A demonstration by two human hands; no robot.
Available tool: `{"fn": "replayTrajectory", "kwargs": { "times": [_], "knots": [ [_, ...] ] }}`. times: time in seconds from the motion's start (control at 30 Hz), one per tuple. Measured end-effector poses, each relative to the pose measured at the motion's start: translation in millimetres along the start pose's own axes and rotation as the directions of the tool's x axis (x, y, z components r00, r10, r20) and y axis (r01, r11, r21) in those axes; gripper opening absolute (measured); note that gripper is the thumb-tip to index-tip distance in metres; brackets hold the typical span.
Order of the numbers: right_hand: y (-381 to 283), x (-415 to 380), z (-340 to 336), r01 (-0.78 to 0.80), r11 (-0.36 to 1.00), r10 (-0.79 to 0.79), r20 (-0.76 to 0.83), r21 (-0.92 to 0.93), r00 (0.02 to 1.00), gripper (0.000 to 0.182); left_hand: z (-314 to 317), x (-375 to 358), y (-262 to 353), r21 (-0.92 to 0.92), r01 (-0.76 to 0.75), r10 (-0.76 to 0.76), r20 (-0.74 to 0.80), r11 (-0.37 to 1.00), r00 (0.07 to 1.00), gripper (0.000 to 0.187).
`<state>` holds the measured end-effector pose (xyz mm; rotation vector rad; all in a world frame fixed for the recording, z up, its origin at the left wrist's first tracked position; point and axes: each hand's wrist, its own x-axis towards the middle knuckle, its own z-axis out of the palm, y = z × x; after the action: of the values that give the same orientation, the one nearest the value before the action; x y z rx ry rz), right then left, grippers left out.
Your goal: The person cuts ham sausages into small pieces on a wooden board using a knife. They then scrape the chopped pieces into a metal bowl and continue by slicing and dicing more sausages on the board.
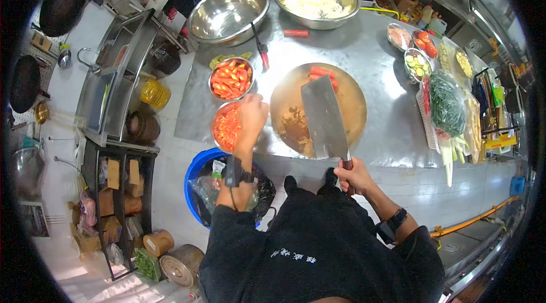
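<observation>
My right hand (354, 176) is wrapped round the handle of a cleaver (326, 118). Its broad blade lies over a round wooden chopping board (284, 95), pointing away from me. Several short red sticks (323, 71) rest at the board's far side, partly behind the blade tip. My left hand (254, 110) is left of the board with curled fingers, over the right edge of a bowl of finely chopped red pieces (226, 126). What those fingers hold, if anything, is hidden. Just beyond stands a bowl of larger orange-red chunks (230, 79).
On the steel table (387, 126) stand an empty steel basin (227, 13) and a basin of pale shreds (318, 1). Another red stick (296, 33) lies between. Bowls of sliced cucumber (418, 66) and bagged greens (448, 104) sit right. A blue bin (190, 189) stands below left.
</observation>
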<state>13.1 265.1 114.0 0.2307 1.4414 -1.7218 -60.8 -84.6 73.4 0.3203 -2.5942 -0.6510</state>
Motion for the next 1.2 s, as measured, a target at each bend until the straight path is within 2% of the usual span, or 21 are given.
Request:
{"fn": "replayTrajectory", "kwargs": {
  "times": [0.1,0.13,0.23,0.27,0.37,0.47,0.57,0.6,0.67,0.8,0.9,1.0,1.1,1.2],
  "knots": [
    [-3,15,18,0.006,0.999,-0.005,0.035,-0.040,0.999,0.025,-37,-22,-26,0.070,-0.038,0.049,-0.174,0.997,0.984,0.015],
    [-5,19,26,0.021,0.998,-0.017,0.068,-0.062,0.998,0.025,-35,-33,-43,0.127,0.016,-0.001,-0.119,0.992,0.993,0.018],
    [-4,41,47,0.031,0.997,-0.020,0.152,-0.067,0.988,0.025,-31,-69,-69,0.359,0.052,-0.029,-0.071,0.932,0.997,0.023],
    [-8,50,55,0.066,0.992,-0.045,0.182,-0.111,0.982,0.025,-34,-72,-73,0.246,0.100,-0.102,-0.005,0.964,0.995,0.027],
    [-7,64,84,0.126,0.966,-0.069,0.241,-0.226,0.968,0.024,-52,-68,-53,0.031,-0.037,0.042,-0.176,0.999,0.983,0.042],
    [-13,83,111,0.171,0.925,-0.068,0.294,-0.340,0.953,0.024,-76,-55,-22,0.059,-0.125,0.128,-0.041,0.990,0.991,0.059],
    [-18,95,135,0.217,0.912,-0.082,0.362,-0.349,0.929,0.022,-75,-54,-22,0.038,-0.173,0.172,0.024,0.984,0.985,0.069],
    [-22,94,144,0.210,0.911,-0.075,0.359,-0.354,0.930,0.022,-73,-56,-24,0.016,-0.134,0.134,0.002,0.991,0.991,0.076],
    [-35,91,162,0.201,0.912,-0.070,0.345,-0.357,0.936,0.022,-76,-60,-31,0.035,-0.121,0.121,0.026,0.992,0.992,0.074],
    [-46,104,181,0.227,0.942,-0.139,0.328,-0.247,0.934,0.021,-73,-85,-50,0.077,-0.071,0.066,0.071,0.994,0.995,0.074],
    [-49,112,186,0.265,0.927,-0.189,0.281,-0.265,0.941,0.021,-64,-97,-69,0.039,-0.037,0.034,0.064,0.999,0.997,0.070],
    [-52,111,182,0.260,0.914,-0.186,0.248,-0.311,0.951,0.023,-56,-115,-82,0.143,0.115,-0.135,0.136,0.983,0.982,0.067],
    [-52,112,169,0.266,0.879,-0.180,0.241,-0.396,0.954,0.024,-54,-106,-84,-0.033,0.017,-0.022,-0.188,0.999,0.982,0.066],
    [-49,103,161,0.255,0.843,-0.145,0.257,-0.474,0.956,0.024,-74,-78,-56,0.004,-0.068,0.068,-0.146,0.998,0.987,0.067]
  ]
}}
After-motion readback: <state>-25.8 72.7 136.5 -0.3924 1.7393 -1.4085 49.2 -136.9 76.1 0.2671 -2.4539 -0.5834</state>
